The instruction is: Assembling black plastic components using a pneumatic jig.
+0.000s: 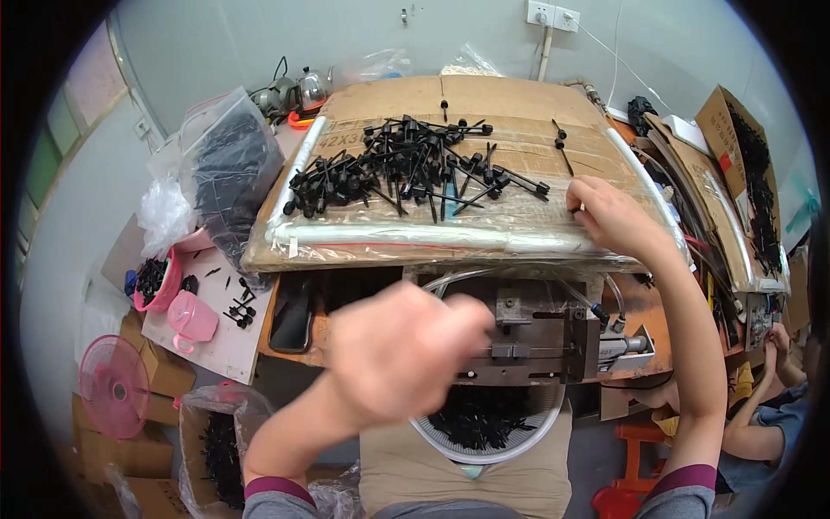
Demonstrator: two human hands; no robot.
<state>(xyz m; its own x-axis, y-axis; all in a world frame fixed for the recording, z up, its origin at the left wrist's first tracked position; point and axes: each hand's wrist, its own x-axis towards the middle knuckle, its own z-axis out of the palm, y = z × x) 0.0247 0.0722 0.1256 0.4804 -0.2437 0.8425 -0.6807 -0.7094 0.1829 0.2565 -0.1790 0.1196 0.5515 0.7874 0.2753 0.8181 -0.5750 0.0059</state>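
Note:
My left hand [402, 355] is lifted over the near side of a dark metal fixture [536, 333], and motion smears its fingers. My right hand [612, 216] rests at the right front of a cardboard-covered board [389, 95], its thumb and fingers pressed together. A dark speck shows at those fingertips, too small to name. Left of it on the board lies a heap of black plastic pieces with round heads and thin stems [415, 160]. A few such pieces [562, 143] lie apart, just beyond my right hand. Under the fixture, a white basket [488, 458] in my lap holds many small black parts.
At left stand a pink cup [192, 318], a pink bowl [173, 281] of black parts and a large plastic bag [232, 164]. A phone [291, 316] lies beside the fixture. Another person [769, 415] works at right, near a red stool [635, 467] and an open carton [735, 156].

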